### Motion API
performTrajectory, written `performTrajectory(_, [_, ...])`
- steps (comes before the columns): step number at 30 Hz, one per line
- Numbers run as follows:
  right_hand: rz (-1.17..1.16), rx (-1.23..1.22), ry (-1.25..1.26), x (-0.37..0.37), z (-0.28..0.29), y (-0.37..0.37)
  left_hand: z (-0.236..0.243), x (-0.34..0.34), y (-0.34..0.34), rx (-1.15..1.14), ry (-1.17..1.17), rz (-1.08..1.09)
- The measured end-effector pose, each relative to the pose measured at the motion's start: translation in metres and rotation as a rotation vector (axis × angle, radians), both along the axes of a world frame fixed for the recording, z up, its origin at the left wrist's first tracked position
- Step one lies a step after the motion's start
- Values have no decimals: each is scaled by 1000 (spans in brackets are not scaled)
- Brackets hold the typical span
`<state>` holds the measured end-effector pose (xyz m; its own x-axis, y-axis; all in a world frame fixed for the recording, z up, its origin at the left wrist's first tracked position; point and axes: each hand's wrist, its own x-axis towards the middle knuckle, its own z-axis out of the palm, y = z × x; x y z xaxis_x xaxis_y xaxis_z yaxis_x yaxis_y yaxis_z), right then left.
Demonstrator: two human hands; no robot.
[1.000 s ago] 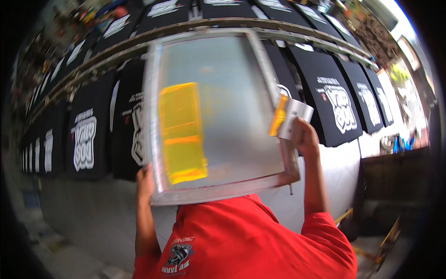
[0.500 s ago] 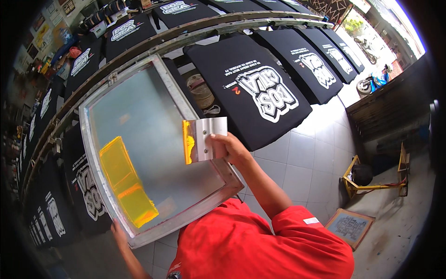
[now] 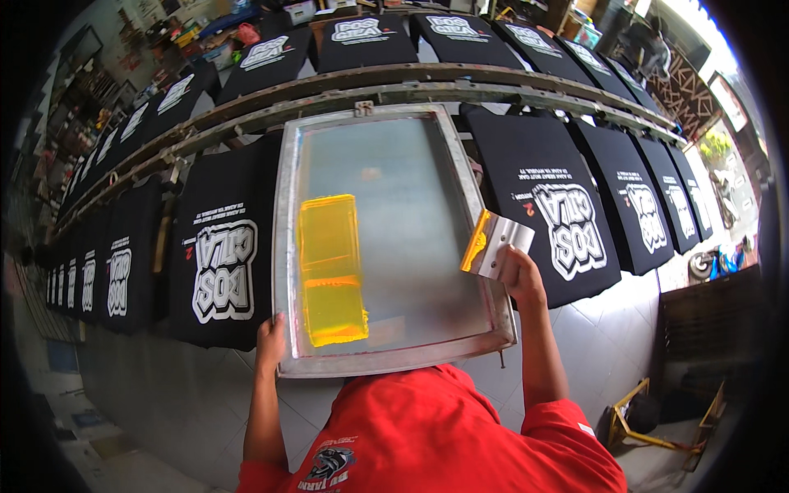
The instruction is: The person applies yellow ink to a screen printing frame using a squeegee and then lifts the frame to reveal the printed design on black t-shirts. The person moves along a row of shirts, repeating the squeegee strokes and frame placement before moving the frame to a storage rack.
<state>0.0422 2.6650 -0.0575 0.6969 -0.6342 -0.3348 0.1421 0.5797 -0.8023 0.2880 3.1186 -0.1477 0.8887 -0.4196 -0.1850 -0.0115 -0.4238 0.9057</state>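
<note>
From up here I see a long bench (image 3: 246, 115) curving across the view, lined with black shirts (image 3: 567, 222) laid flat in two rows, each carrying a white printed design; a metal rail runs between the rows. Over the middle of the near row sits the printing screen (image 3: 386, 238), a large metal-framed rectangle with grey mesh and a translucent yellow patch on its left half, with a strip of yellow ink across the lower part of that patch. Its far edge meets the rail, and its near edge reaches toward my red shirt (image 3: 436, 435) at the bottom of the view. My left hand (image 3: 269, 345) closes on the screen's near left corner, fingers curled over the frame, so that grip is holding the screen. My right hand (image 3: 519, 275) sits just off the screen's right edge with its grip wrapped around a squeegee (image 3: 493, 242), a metal handle with a yellow-stained blade, tilted and raised beside the frame. Below the bench lies a pale tiled floor (image 3: 608, 329), with a yellow metal stand (image 3: 633, 419) at lower right.
</note>
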Motion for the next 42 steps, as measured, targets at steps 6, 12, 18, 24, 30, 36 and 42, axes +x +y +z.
performTrajectory(6, [-23, -37, -4, 4, 2, -11, -7, -1, -12, 1, -67, -14])
performTrajectory(12, [-53, -21, 17, -3, -7, -19, -10, -3, -22, 55, -77, -18])
performTrajectory(18, [-62, -413, 115, 20, 16, 4, -27, -3, -29, 210, -56, 23])
performTrajectory(24, [183, -928, 322, 131, 66, 59, -31, -1, -27, 234, -36, 23])
performTrajectory(30, [635, -1796, 670, 281, 65, 125, -22, -1, -31, 205, 14, 33])
performTrajectory(36, [675, -2013, 662, 326, 33, 147, -26, 0, -28, 189, 33, 14])
performTrajectory(42, [534, -2104, 690, 296, -27, 167, -32, -3, -26, 179, -5, 37])
